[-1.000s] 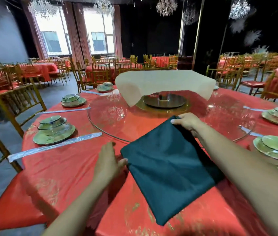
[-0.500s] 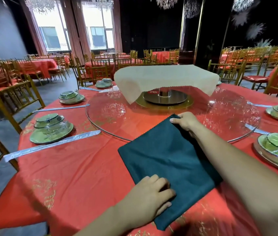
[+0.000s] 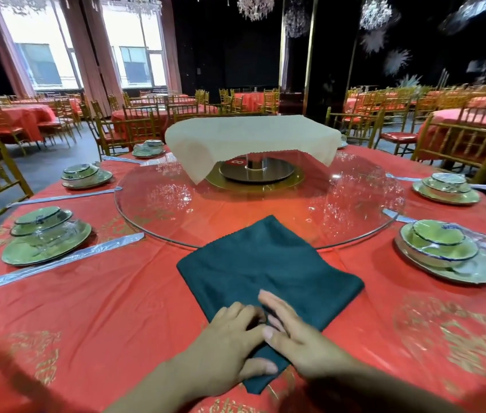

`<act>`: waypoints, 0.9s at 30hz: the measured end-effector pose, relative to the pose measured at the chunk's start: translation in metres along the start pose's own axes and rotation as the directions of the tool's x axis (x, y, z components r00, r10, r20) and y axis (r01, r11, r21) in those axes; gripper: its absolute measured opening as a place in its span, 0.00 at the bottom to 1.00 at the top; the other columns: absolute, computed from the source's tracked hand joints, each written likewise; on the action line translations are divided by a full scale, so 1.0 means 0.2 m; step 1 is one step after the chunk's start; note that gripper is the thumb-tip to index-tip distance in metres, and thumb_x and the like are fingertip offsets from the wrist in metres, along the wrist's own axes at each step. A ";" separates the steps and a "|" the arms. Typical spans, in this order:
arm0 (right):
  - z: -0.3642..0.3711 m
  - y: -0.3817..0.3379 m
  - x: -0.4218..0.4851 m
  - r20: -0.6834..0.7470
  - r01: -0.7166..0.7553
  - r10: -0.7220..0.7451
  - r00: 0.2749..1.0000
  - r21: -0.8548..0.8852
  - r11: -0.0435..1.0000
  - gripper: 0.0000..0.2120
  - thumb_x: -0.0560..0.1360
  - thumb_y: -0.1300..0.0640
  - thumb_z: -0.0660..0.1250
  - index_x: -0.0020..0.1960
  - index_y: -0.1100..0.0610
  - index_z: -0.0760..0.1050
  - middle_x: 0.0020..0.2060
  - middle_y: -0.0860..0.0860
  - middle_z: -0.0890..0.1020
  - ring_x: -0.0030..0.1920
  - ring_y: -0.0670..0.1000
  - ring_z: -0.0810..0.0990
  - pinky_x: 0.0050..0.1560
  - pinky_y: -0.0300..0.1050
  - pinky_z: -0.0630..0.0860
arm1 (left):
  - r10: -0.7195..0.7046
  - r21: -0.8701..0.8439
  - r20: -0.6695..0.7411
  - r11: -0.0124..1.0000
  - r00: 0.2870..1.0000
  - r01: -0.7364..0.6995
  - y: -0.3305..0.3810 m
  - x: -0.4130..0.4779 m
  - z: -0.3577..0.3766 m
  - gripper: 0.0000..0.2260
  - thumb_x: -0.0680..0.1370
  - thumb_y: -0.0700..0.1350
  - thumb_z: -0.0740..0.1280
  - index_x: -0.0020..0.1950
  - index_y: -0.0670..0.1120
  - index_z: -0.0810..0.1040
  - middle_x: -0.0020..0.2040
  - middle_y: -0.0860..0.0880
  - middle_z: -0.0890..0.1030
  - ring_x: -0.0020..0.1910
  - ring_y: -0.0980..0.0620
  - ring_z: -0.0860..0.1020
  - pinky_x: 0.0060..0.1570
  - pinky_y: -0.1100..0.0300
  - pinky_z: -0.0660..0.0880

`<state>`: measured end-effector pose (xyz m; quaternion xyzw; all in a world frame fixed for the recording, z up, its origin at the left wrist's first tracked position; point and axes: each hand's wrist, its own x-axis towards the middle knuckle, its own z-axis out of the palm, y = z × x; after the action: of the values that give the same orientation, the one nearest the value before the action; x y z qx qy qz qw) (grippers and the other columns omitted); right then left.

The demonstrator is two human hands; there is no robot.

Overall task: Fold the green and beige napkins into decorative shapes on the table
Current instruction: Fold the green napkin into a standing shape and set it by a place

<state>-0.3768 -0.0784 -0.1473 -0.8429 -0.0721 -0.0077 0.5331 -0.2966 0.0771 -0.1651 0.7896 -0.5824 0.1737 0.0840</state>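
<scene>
Right hand (image 3: pixel 292 329): grip wide, fingers straight and flat on the green napkin (image 3: pixel 268 263), blurred by motion. Left hand (image 3: pixel 230 347), touching it at its 9 o'clock: fingers bent on the cloth, thumb lying along the napkin's near edge; whether this grip pinches fabric cannot be told. The green napkin lies folded as a diamond on the red-clothed table (image 3: pixel 116 308) at the table's 6 o'clock, its far corner overlapping the rim of the glass turntable (image 3: pixel 355 204). At the turntable's centre, the beige napkin (image 3: pixel 250 135) drapes over a raised stand; beneath it a red marker (image 3: pixel 237 162) reads "8". Green film-wrapped place settings stand at 8 o'clock (image 3: pixel 46 242) and 4 o'clock (image 3: pixel 444 251). The tablecloth's gold motifs are illegible.
</scene>
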 end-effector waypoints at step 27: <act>-0.40 0.17 -0.01 -0.105 -0.239 0.292 0.951 -0.847 0.475 0.67 0.44 0.22 0.17 0.75 0.57 0.36 0.74 0.50 0.35 0.74 0.47 0.34 0.72 0.45 0.33 | -0.034 -0.103 0.000 0.994 0.999 0.033 -0.01 0.00 0.01 0.24 0.74 0.71 0.51 0.58 0.56 0.71 0.53 0.56 0.66 0.48 0.58 0.64 0.44 0.59 0.72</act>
<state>-0.3690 -0.1651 -0.1445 -0.9953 0.0580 0.0632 0.0451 -0.2941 0.0770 -0.1664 0.7937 -0.5772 0.1428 0.1283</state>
